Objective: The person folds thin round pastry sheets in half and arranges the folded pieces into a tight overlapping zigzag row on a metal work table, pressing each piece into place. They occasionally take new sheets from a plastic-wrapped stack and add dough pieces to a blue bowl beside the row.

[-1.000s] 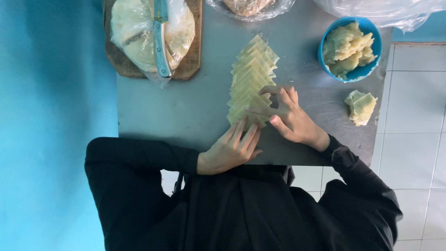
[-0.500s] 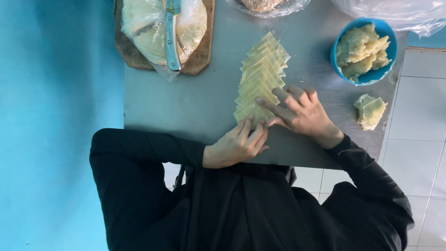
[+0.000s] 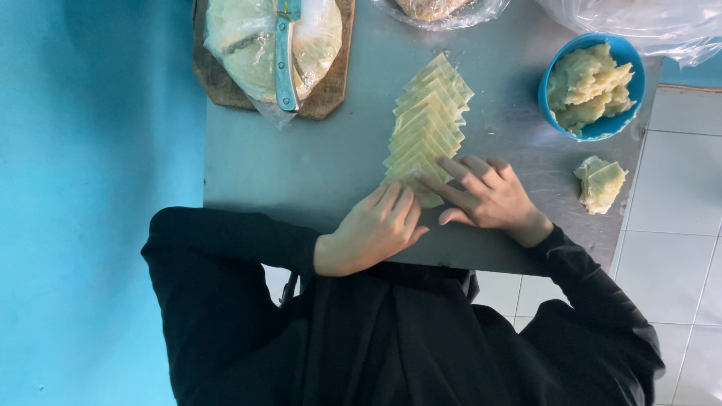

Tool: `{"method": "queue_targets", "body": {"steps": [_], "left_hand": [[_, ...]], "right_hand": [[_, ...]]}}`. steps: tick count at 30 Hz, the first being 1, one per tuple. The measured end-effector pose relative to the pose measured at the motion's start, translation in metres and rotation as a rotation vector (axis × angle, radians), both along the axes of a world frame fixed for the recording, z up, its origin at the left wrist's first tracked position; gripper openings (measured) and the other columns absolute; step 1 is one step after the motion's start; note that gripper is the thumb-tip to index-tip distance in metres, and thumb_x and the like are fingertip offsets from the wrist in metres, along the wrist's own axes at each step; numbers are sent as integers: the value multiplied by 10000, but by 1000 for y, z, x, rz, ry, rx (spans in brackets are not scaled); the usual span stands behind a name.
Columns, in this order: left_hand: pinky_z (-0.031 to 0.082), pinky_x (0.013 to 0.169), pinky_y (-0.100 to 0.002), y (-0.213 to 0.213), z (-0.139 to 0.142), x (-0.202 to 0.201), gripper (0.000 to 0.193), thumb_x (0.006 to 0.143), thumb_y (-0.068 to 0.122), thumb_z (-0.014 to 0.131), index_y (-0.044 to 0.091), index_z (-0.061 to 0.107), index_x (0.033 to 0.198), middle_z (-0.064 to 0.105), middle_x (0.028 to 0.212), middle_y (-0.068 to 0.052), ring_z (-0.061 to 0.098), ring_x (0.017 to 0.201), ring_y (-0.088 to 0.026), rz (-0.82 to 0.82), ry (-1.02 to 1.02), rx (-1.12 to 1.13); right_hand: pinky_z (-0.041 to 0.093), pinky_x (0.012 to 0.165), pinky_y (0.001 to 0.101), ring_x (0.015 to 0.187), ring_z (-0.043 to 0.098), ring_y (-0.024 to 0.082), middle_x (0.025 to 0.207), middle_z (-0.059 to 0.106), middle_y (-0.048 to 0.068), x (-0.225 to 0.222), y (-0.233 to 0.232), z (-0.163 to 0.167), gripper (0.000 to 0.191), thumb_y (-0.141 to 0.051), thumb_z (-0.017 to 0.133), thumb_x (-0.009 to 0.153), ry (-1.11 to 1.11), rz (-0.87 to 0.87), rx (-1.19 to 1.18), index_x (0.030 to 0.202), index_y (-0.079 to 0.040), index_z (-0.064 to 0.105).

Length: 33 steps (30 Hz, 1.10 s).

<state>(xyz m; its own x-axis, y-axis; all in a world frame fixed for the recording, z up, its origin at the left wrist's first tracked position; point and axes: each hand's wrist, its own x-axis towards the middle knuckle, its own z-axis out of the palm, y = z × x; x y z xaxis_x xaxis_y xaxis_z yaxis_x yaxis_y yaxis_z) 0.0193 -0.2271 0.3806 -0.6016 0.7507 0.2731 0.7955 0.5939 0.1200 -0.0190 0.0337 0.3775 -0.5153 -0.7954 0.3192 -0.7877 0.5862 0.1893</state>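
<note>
Both hands flat on near end of wrapper row [image 3: 426, 124] mid-table [image 3: 301, 165] — left hand [image 3: 376, 229] fingers together, right hand [image 3: 489, 197] fingers spread — neither gripping. Filling bowl [image 3: 590, 86] far right.

Pale yellow dough sheets [image 3: 426, 124], blue bowl [image 3: 553, 113], grey table [image 3: 301, 165].

Both arms are in black sleeves and bend in toward the middle. The left hand [image 3: 374, 229] lies flat with fingers together. The right hand [image 3: 485, 197] spreads its fingers, maybe pressing down.
</note>
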Motion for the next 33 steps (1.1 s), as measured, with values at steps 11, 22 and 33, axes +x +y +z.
{"method": "queue_targets", "body": {"steps": [11,22,33], "left_hand": [[422,1110,-431,-10,1,-18,733,893,514,615,-123,640,1253,639,1318,-269,576,1267,-360,-56,43,-286],[440,1101,-444,-15,-6,-18,720,920,505,612,-140,640,1239,659,1277,-294,616,1205,-370,-63,124,-305],[447,1108,-468,-16,-21,-16,743,915,521,618,-136,634,1261,635,1304,-332,603,1246,-413,-51,245,-379]], "right_hand": [[389,936,292,1203,431,149,1426,496,-37,-6,-10,3,672,-728,367,1019,259,-182,292,1619,-438,446],[377,939,303,1221,418,173,1455,493,-35,-16,-9,2,685,-718,427,1042,354,-256,315,1604,-343,542],[281,1086,531,1274,337,325,1345,415,114,1,52,13,468,-421,812,1024,-75,-978,-289,1363,-155,628]]}}
